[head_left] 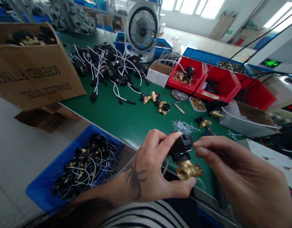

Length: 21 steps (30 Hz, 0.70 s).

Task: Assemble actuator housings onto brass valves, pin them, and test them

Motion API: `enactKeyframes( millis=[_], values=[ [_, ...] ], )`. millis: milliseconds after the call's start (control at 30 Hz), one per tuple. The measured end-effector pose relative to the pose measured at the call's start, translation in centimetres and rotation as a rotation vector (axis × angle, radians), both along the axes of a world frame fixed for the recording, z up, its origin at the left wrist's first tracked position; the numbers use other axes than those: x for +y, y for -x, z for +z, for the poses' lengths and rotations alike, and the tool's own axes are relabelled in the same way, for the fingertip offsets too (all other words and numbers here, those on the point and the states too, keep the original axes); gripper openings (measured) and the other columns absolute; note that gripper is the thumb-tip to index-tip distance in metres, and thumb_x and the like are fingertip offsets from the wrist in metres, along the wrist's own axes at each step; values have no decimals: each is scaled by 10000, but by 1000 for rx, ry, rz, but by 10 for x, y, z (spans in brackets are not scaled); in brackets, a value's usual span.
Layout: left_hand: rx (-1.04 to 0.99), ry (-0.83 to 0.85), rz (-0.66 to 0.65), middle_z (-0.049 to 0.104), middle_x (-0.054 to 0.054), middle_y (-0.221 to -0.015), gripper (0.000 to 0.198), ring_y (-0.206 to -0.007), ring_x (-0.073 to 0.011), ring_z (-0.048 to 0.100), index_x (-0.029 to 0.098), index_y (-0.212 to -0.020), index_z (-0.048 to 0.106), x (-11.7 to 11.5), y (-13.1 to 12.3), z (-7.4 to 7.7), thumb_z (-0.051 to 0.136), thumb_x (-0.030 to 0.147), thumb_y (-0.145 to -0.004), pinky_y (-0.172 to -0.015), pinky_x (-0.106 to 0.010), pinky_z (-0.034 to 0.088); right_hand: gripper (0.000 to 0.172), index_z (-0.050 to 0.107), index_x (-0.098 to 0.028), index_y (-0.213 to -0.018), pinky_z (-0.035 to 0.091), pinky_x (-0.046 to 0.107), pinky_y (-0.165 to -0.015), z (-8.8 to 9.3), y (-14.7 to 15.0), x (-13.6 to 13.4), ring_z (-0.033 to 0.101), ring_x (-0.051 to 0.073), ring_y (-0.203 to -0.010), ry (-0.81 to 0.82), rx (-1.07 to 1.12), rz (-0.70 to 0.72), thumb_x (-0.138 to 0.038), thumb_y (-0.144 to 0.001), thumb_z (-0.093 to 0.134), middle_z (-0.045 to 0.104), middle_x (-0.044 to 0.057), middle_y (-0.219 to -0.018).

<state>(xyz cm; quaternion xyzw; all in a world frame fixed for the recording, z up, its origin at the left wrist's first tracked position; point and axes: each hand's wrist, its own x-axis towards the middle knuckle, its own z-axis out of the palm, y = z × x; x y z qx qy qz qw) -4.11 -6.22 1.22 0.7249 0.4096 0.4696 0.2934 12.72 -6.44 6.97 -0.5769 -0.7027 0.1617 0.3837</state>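
Note:
My left hand (150, 171) is closed around a brass valve with a black housing (182, 147), its thumb and fingers at the top and underside. The brass body (189, 171) points down and to the right, and a white cable hangs behind it. My right hand (240, 171) pinches a thin metal pin (189, 150) at the right side of the black housing. The pin's far end reaches the housing; how deep it sits I cannot tell. Just beyond lies a pile of similar thin metal pins (185, 126) on the green table (108, 117).
Brass valve pieces (163, 107), a hex key (179, 107) and a dish of brass parts (197, 104) lie beyond my hands. Red bins (186, 85) and a fan (143, 28) stand behind. Cabled black units (110, 65) are heaped left; a blue crate (39, 190) sits below.

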Motion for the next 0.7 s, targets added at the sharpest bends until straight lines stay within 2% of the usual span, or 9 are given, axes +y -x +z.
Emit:
enactKeyframes(
  millis=[200, 400, 533, 633, 700],
  values=[
    [43, 10, 24, 513, -51, -1085, 775, -949, -159, 550, 154, -1355, 484, -3, 2, 6, 742, 383, -661, -832, -289, 544, 96, 714, -347, -836, 565, 216, -563, -5, -3, 0, 688, 159, -695, 122, 141, -23, -435, -825, 679, 735, -49, -851],
    [61, -30, 68, 533, -61, -1095, 759, -980, -184, 550, 164, -1357, 488, -6, -2, 7, 716, 376, -665, -847, -320, 543, 37, 686, -397, -889, 536, 174, -661, -8, -2, -11, 649, 112, -758, -42, -21, -93, -390, -873, 653, 701, -105, -887],
    [15, -6, 125, 556, -54, -1059, 712, -911, -184, 575, 188, -1308, 537, -10, -4, 12, 717, 332, -635, -758, -327, 559, 86, 687, -386, -900, 548, 152, -638, -11, -7, -16, 648, 124, -796, -2, -14, -134, -446, -837, 686, 701, -95, -900],
    [3, -31, 93, 551, -56, -1079, 731, -934, -177, 579, 177, -1326, 517, -12, -2, 15, 723, 307, -637, -785, -309, 564, 107, 684, -377, -910, 556, 166, -629, -11, -10, -19, 645, 142, -811, 11, -16, -171, -445, -828, 698, 695, -75, -906],
    [13, -55, 54, 544, -63, -1099, 737, -974, -178, 572, 162, -1341, 496, -11, 0, 16, 719, 298, -652, -833, -306, 560, 80, 672, -391, -932, 561, 210, -649, -10, -9, -20, 634, 159, -825, -52, -69, -124, -397, -852, 678, 676, -57, -927]
  ],
)
